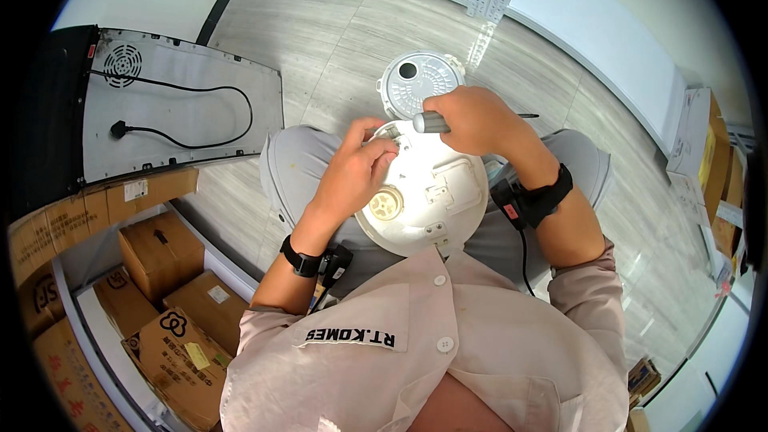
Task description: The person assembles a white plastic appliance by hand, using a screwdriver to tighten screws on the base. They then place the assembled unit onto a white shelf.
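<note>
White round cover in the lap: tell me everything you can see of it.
The white round cover looks like hard plastic and rests in the person's lap. A cream round cap sits at its lower left, a raised panel toward its right, and a small fitting near its lower edge. The left hand touches its upper left edge with its fingers. The right hand, holding a grey-handled screwdriver, overlaps its upper right; contact there is unclear.
</note>
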A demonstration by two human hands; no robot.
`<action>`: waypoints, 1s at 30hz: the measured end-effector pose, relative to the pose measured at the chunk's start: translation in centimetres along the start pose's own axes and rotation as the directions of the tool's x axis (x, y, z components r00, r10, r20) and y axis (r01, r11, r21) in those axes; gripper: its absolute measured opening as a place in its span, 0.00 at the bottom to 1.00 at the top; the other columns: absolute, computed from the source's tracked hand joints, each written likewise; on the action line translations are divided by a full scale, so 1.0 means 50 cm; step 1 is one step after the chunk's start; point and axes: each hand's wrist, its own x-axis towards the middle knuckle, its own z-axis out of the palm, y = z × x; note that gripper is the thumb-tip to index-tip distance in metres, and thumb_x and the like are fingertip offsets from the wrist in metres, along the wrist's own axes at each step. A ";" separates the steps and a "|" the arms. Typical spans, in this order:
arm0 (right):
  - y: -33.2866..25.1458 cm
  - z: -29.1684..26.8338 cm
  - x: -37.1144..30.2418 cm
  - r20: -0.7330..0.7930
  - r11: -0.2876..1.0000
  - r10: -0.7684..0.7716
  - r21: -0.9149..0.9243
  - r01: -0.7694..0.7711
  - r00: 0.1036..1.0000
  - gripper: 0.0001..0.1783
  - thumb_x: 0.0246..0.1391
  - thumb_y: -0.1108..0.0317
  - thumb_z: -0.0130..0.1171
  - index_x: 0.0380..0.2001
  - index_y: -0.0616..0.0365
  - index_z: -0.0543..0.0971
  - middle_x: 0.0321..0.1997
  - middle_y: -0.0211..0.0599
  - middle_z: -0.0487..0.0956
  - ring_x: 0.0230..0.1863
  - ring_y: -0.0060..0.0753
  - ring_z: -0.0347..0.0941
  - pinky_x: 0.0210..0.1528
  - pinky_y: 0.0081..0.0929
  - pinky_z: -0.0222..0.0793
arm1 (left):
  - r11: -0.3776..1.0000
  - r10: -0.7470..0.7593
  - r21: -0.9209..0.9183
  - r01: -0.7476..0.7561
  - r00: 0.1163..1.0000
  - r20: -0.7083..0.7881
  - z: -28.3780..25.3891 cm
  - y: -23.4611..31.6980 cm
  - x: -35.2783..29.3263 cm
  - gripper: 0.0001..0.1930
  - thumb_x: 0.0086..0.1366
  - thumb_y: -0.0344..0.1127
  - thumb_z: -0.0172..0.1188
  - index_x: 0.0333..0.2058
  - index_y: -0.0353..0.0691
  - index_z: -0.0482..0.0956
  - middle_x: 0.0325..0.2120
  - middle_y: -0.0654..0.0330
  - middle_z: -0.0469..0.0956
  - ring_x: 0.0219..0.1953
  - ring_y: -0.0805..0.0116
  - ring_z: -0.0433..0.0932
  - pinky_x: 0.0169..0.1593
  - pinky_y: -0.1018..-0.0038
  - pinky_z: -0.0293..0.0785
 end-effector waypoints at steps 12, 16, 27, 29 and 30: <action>-0.008 -0.004 0.004 -0.005 0.999 -0.044 -0.003 0.044 0.999 0.13 0.44 0.74 0.62 0.36 0.52 0.82 0.28 0.45 0.82 0.33 0.58 0.79 0.35 0.49 0.71 | 0.987 -0.135 -0.089 0.133 0.991 -0.017 -0.006 -0.004 -0.003 0.05 0.65 0.24 0.68 0.39 0.32 0.85 0.57 0.52 0.75 0.46 0.57 0.82 0.46 0.67 0.81; -0.008 -0.007 0.002 -0.008 0.999 -0.040 -0.006 0.040 0.999 0.12 0.44 0.74 0.62 0.36 0.51 0.82 0.27 0.45 0.82 0.33 0.58 0.79 0.35 0.49 0.71 | 0.989 -0.115 -0.105 0.109 0.992 -0.052 -0.004 -0.001 -0.002 0.05 0.66 0.24 0.67 0.39 0.32 0.85 0.56 0.53 0.75 0.45 0.61 0.82 0.45 0.69 0.81; -0.015 -0.026 0.005 0.087 0.999 0.010 -0.035 -0.007 0.996 0.22 0.43 0.71 0.64 0.46 0.49 0.86 0.35 0.46 0.86 0.40 0.57 0.83 0.42 0.50 0.77 | 1.000 0.022 -0.001 -0.022 0.997 -0.068 -0.004 -0.005 -0.008 0.08 0.64 0.25 0.69 0.42 0.37 0.89 0.52 0.53 0.79 0.46 0.57 0.81 0.47 0.67 0.80; -0.014 -0.026 0.004 0.087 0.999 0.008 -0.032 -0.005 0.996 0.21 0.43 0.71 0.64 0.45 0.49 0.86 0.35 0.46 0.86 0.40 0.57 0.83 0.42 0.50 0.77 | 1.000 0.023 -0.019 -0.025 0.998 -0.065 -0.003 -0.004 -0.011 0.08 0.64 0.25 0.69 0.42 0.39 0.90 0.52 0.53 0.80 0.47 0.57 0.81 0.49 0.66 0.80; -0.015 -0.028 0.004 0.091 0.999 0.012 -0.032 -0.009 0.996 0.21 0.43 0.71 0.64 0.45 0.49 0.86 0.35 0.47 0.86 0.40 0.57 0.83 0.42 0.49 0.77 | 0.999 0.024 -0.027 -0.026 0.998 -0.065 -0.003 -0.004 -0.012 0.09 0.63 0.25 0.70 0.42 0.39 0.90 0.52 0.52 0.80 0.47 0.56 0.81 0.49 0.66 0.80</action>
